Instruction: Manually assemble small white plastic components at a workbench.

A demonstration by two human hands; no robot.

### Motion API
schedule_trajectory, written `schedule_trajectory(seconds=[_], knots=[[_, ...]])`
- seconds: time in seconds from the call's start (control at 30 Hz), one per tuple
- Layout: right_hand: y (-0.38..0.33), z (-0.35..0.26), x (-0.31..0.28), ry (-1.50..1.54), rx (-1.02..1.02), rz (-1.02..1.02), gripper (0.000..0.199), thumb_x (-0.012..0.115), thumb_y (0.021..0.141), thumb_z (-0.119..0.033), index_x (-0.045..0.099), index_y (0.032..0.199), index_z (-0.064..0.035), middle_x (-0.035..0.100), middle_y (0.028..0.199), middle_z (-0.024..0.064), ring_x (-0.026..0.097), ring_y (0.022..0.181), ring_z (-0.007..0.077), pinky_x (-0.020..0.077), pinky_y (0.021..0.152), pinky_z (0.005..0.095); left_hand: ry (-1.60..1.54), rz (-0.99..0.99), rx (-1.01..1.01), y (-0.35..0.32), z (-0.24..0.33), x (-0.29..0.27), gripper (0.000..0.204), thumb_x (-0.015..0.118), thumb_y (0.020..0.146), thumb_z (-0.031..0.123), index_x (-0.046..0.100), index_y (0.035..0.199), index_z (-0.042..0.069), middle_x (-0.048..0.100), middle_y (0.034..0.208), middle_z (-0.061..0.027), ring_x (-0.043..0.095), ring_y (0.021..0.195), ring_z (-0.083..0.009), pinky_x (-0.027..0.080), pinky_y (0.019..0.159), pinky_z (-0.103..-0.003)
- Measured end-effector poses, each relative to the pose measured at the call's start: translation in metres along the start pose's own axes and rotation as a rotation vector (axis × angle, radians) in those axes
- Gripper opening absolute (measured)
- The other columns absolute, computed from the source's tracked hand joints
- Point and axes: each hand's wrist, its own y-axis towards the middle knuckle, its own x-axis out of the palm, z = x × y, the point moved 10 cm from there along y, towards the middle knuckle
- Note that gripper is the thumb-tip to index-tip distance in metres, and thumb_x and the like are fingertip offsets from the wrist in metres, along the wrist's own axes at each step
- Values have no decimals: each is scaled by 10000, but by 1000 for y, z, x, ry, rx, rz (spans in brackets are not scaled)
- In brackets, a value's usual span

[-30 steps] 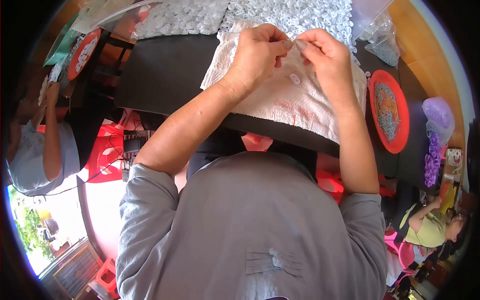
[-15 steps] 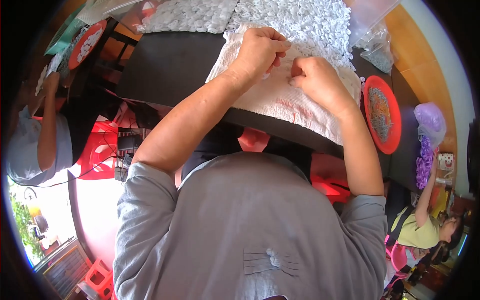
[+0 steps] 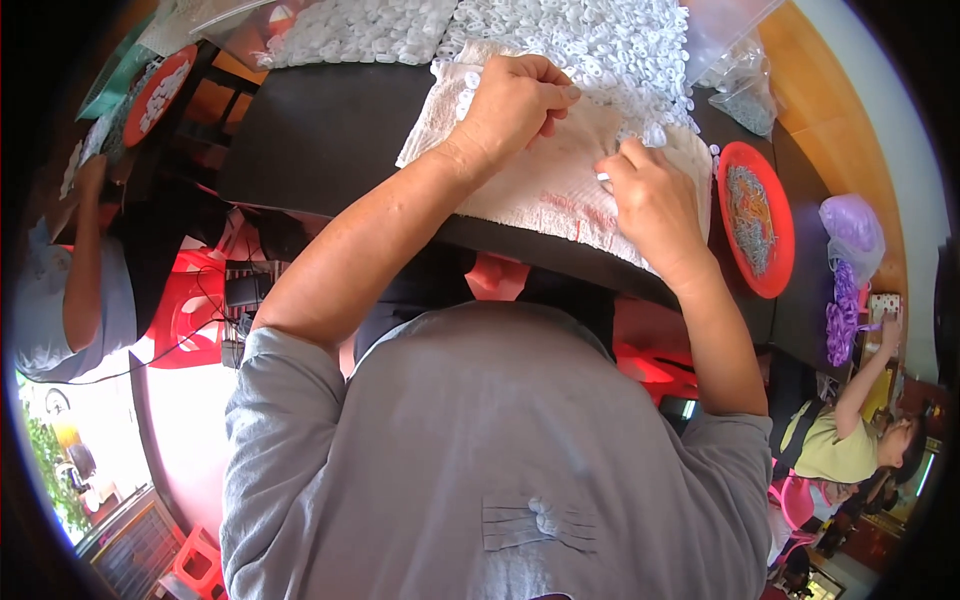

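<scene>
My left hand (image 3: 520,102) is over the whitish towel (image 3: 570,185), thumb and fingertips pinched together. Whatever it may hold is hidden or too small to make out. Further right and nearer to me, my right hand (image 3: 655,205) is curled above the towel's right part. A small white plastic piece (image 3: 603,177) pokes out by its fingertips. Just beyond the hands lies a thick spread of small white oval plastic pieces (image 3: 580,45), some of them on the towel's far edge.
Right of the towel sits a red plate (image 3: 728,215) of small greyish parts. Beyond it are a clear bag (image 3: 745,95) and a purple bundle (image 3: 845,310). The dark table (image 3: 320,130) runs left. Other people (image 3: 835,440) are at both sides.
My right hand has moved right and toward me, away from the left hand, and a white piece now shows at its fingertips. The left hand stays nearly in place, still pinched.
</scene>
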Motion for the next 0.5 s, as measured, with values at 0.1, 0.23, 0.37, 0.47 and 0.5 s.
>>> schedule_trajectory(seconds=[0.1, 0.23, 0.37, 0.47, 0.5], knots=[[2, -3, 0, -115, 1, -34, 124, 586, 789, 21, 642, 885, -34, 523, 772, 96, 573, 677, 259, 469, 643, 315, -29, -7, -26, -2, 0, 3, 133, 645, 852, 114, 625, 853, -18, 566, 655, -35, 494, 506, -91, 339, 407, -239], [23, 32, -9, 287, 179, 54, 102, 595, 821, -5, 654, 902, -25, 575, 772, 57, 585, 667, 188, 455, 607, 278, -88, -32, -49, -3, 0, 5, 133, 643, 855, 114, 618, 851, -16, 566, 660, -35, 498, 511, -94, 344, 412, -241], [31, 75, 14, 1155, 671, 180, 111, 603, 872, -54, 658, 956, -7, 634, 810, 20, 571, 665, 90, 408, 577, 211, -96, -27, -55, -5, 3, 5, 130, 640, 861, 114, 609, 846, -11, 567, 663, -37, 504, 513, -98, 348, 415, -242], [38, 72, 26, 1246, 739, 201, 118, 616, 878, -93, 664, 952, -14, 639, 790, 9, 567, 660, 76, 394, 570, 202, -124, 25, -55, -6, 3, -1, 127, 636, 865, 111, 605, 845, -10, 568, 663, -40, 505, 512, -100, 350, 414, -241], [38, 75, 30, 1216, 758, 195, 109, 619, 878, -94, 666, 940, -17, 640, 789, 3, 569, 665, 71, 390, 569, 195, -146, 57, -46, -6, 4, -3, 124, 634, 867, 107, 602, 846, -10, 570, 663, -42, 506, 510, -101, 352, 414, -241]])
